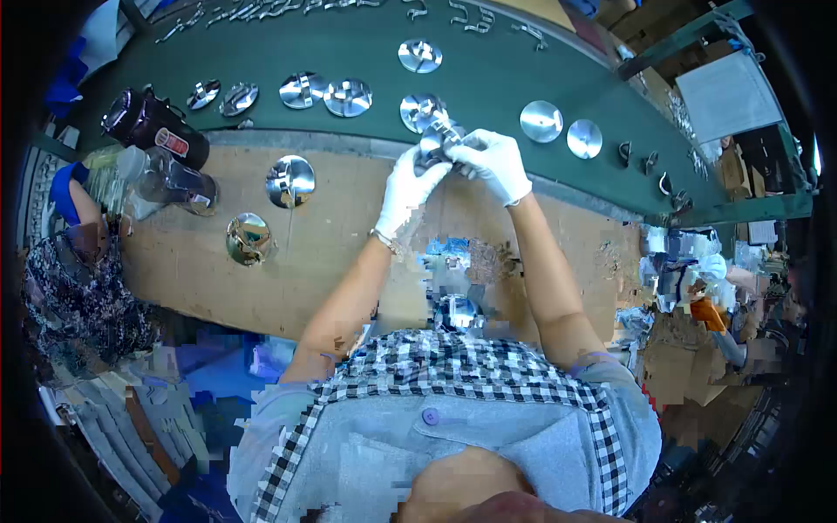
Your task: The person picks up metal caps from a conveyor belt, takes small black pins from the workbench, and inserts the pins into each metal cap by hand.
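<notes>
White gloves cover both my hands, which meet at the near edge of the green work surface. My left hand [408,190] has its fingers closed on the lower left side of a shiny metal part [439,139]. From the right, my right hand [495,166] pinches the same part. Its exact shape is partly hidden by my fingers and by glare. Just beyond it lies a polished metal disc [418,112], overlapped in view by the held part. Another round disc [420,56] rests farther back.
More discs lie on the green surface [488,78], left and right. Two shiny round pieces [290,181] sit on the brown board [349,218]. A dark jug [157,126] and a clear bottle [179,179] stand left. Bent metal strips line the back. Another person's arm [85,213] shows left.
</notes>
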A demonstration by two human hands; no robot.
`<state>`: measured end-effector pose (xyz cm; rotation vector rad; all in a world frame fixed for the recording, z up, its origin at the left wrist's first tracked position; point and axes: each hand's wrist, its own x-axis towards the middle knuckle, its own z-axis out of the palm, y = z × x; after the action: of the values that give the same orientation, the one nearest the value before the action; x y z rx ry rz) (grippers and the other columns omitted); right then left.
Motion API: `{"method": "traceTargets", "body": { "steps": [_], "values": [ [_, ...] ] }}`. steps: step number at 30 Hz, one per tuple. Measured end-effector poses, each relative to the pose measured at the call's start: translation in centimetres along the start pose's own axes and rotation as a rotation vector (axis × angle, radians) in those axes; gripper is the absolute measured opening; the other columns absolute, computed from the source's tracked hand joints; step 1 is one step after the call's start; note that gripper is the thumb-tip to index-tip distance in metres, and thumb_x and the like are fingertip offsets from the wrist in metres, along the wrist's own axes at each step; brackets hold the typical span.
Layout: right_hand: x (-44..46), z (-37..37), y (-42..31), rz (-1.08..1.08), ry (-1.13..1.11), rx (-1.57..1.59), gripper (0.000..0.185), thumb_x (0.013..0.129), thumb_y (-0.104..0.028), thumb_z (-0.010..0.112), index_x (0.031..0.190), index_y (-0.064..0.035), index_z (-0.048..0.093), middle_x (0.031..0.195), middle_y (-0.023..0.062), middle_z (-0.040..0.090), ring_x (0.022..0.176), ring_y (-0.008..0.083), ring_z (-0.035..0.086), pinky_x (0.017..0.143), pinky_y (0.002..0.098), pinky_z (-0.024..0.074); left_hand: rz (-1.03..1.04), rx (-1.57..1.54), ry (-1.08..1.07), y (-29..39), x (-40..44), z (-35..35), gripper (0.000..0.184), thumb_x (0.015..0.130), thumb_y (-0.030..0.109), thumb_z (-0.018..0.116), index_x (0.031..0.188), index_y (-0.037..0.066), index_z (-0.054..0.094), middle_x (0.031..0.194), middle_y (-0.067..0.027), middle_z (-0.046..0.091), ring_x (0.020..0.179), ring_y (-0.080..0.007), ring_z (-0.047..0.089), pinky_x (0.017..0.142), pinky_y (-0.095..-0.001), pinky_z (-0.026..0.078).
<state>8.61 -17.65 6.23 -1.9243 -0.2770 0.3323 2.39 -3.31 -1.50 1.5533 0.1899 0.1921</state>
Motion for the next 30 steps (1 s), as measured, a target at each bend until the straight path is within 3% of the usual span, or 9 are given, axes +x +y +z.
{"method": "traceTargets", "body": {
  "steps": [3, 7, 12, 15, 16, 19, 23, 26, 30],
  "values": [
    [-2.4, 0.6, 0.5, 0.084, 0.004, 0.138, 0.025, 0.083, -0.023, 0.069, 0.08, 0.0016, 0.066, 0.068, 0.0074, 0.066, 0.053, 0.0093, 0.057, 0.048, 0.0227, 0.0437, -0.123, -0.213, -0.097, 1.6, -1.0, -0.5, 0.031, 0.087, 0.022, 0.064, 0.112, 0.004, 0.058, 0.085, 0.0008, 0.062, 0.065, -0.0041, 0.051, 0.056, -0.0197, 0.041],
    [-2.4, -0.1, 3.9, -0.024, 0.341, 0.27, 0.026, 0.092, -0.022, 0.056, 0.09, 0.0028, 0.064, 0.077, 0.0099, 0.068, 0.055, 0.0088, 0.056, 0.051, 0.0203, 0.0426, -0.175, -0.422, -0.108, 1.7, -1.4, -0.8, 0.028, 0.093, 0.026, 0.057, 0.107, 0.003, 0.061, 0.083, 0.0017, 0.061, 0.065, -0.0027, 0.05, 0.054, -0.0193, 0.041],
    [-4.4, 0.4, 1.6, 0.121, -0.099, 0.201, 0.029, 0.091, -0.022, 0.057, 0.105, 0.0028, 0.06, 0.08, 0.0071, 0.064, 0.056, 0.008, 0.055, 0.05, 0.0204, 0.0427, -0.194, -0.359, -0.076, 2.1, -1.7, -0.7, 0.033, 0.098, 0.031, 0.049, 0.101, 0.003, 0.065, 0.075, 0.0008, 0.061, 0.058, -0.0037, 0.051, 0.048, -0.0197, 0.04],
    [-4.4, 0.6, 2.7, 0.044, 0.051, 0.194, 0.031, 0.089, -0.023, 0.06, 0.105, 0.0034, 0.061, 0.079, 0.009, 0.064, 0.057, 0.0086, 0.057, 0.048, 0.0205, 0.0432, 0.064, 0.041, 0.173, 0.0, -0.9, -0.5, 0.029, 0.096, 0.027, 0.052, 0.106, 0.003, 0.063, 0.083, -0.0025, 0.063, 0.062, -0.0054, 0.052, 0.053, -0.0205, 0.043],
    [-4.3, 0.6, 2.8, 0.079, 0.099, 0.156, 0.028, 0.09, -0.021, 0.06, 0.104, 0.0033, 0.061, 0.079, 0.0086, 0.064, 0.058, 0.0096, 0.058, 0.052, 0.0217, 0.0456, 0.376, 0.341, 0.272, -0.3, -0.7, -0.6, 0.029, 0.093, 0.024, 0.058, 0.11, 0.001, 0.062, 0.093, -0.0061, 0.064, 0.069, -0.0108, 0.055, 0.064, -0.0257, 0.048],
    [-5.0, 1.2, 2.8, -0.016, 0.007, 0.184, 0.027, 0.09, -0.02, 0.059, 0.104, 0.0037, 0.061, 0.08, 0.0084, 0.064, 0.061, 0.0109, 0.06, 0.056, 0.0232, 0.048, 0.366, 0.472, 0.108, 2.9, -2.6, 0.5, 0.035, 0.089, 0.024, 0.063, 0.114, 0.0, 0.06, 0.102, -0.0092, 0.065, 0.081, -0.016, 0.06, 0.077, -0.0291, 0.049],
    [-7.9, 0.8, 2.1, 0.083, -0.096, -0.083, 0.026, 0.086, -0.02, 0.062, 0.105, -0.0025, 0.066, 0.087, 0.0082, 0.067, 0.078, 0.0153, 0.065, 0.068, 0.0288, 0.051, 0.067, 0.101, 0.081, 1.4, -1.6, -0.2, 0.033, 0.092, 0.022, 0.056, 0.116, -0.001, 0.058, 0.1, -0.0112, 0.066, 0.087, -0.0194, 0.063, 0.076, -0.033, 0.049],
    [-9.8, 0.6, 4.7, -0.164, -0.091, -0.514, 0.014, 0.079, -0.02, 0.066, 0.088, -0.0111, 0.072, 0.09, 0.0103, 0.067, 0.088, 0.027, 0.062, 0.079, 0.0364, 0.0491, -0.055, -0.14, 0.08, 0.3, -0.8, -1.1, 0.027, 0.096, 0.015, 0.047, 0.115, -0.001, 0.058, 0.096, -0.0082, 0.066, 0.084, -0.0118, 0.061, 0.071, -0.0253, 0.05],
    [-11.4, 1.5, 5.5, -0.203, -0.037, -0.692, 0.016, 0.079, -0.024, 0.065, 0.087, -0.0122, 0.071, 0.088, 0.0076, 0.064, 0.089, 0.0267, 0.059, 0.077, 0.0384, 0.0493, -0.216, -0.241, -0.004, 1.8, -1.5, -1.2, 0.026, 0.097, 0.013, 0.042, 0.115, 0.002, 0.058, 0.098, -0.0044, 0.064, 0.086, -0.0101, 0.061, 0.069, -0.0228, 0.051]
  ]
}}
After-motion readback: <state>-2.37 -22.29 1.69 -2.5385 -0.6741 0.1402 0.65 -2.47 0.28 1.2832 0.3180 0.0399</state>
